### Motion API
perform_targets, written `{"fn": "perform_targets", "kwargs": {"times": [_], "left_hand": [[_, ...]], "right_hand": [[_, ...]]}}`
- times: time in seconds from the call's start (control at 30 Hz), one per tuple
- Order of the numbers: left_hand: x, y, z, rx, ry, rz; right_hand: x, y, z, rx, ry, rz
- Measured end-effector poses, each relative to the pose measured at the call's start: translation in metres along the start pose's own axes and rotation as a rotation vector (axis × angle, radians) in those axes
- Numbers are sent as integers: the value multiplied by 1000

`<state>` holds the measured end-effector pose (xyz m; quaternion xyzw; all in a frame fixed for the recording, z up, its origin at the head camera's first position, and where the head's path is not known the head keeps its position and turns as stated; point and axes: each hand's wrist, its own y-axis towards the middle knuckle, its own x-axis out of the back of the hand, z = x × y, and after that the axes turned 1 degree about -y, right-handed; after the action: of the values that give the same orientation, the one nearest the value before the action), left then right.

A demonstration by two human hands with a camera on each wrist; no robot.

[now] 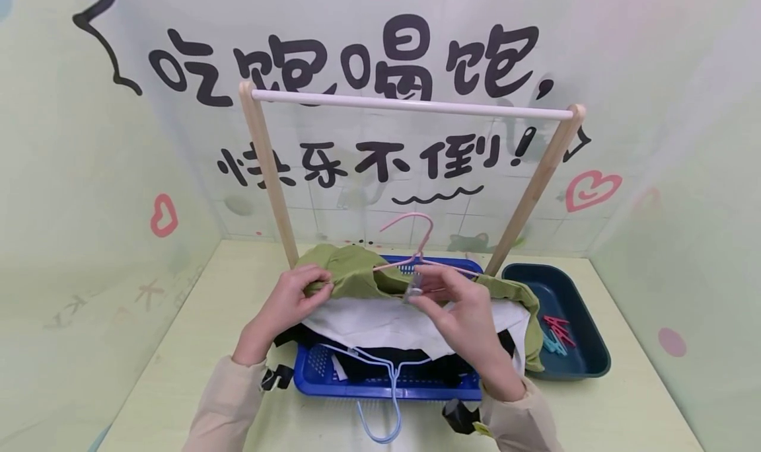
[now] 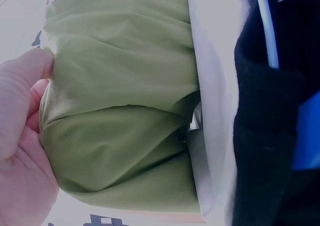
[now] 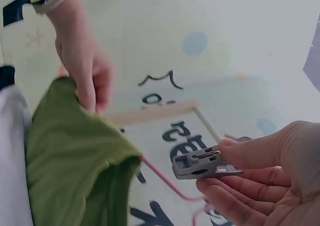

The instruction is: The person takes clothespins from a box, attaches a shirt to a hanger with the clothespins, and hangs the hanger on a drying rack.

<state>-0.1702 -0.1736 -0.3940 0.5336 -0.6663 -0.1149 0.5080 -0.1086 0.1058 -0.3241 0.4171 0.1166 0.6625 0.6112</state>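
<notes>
My left hand [image 1: 289,301] pinches the edge of a green garment [image 1: 345,265], with thumb and fingertips on the cloth in the left wrist view. Inside the garment sits a pink hanger [image 1: 431,227], its hook pointing up and its wire coming out of the opening. A grey clothespin [image 3: 200,163] is pinched between the thumb and fingers of my right hand [image 1: 466,316]. It is held in front of the hanger's neck, apart from the cloth in the right wrist view. Beneath the green garment lie a white garment [image 1: 380,321] and black cloth [image 2: 265,136].
A blue basket [image 1: 380,391] sits under the clothes, and a light blue hanger [image 1: 395,399] juts toward me. Behind stands a wooden rack with a white rod [image 1: 410,104]. At right, a dark tray [image 1: 588,346] holds red and teal clothespins [image 1: 557,333].
</notes>
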Motion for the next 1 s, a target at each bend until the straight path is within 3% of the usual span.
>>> {"fn": "perform_targets", "kwargs": {"times": [0.1, 0.4, 0.7, 1.0], "left_hand": [[0, -1, 1, 0, 0, -4], [1, -1, 1, 15, 3, 8], [2, -3, 0, 18, -12, 12], [2, -1, -2, 20, -5, 7]], "right_hand": [[-15, 9, 3, 56, 71, 15], [-50, 39, 7, 78, 155, 83], [-75, 57, -3, 115, 65, 180], [-81, 61, -9, 162, -43, 289]]}}
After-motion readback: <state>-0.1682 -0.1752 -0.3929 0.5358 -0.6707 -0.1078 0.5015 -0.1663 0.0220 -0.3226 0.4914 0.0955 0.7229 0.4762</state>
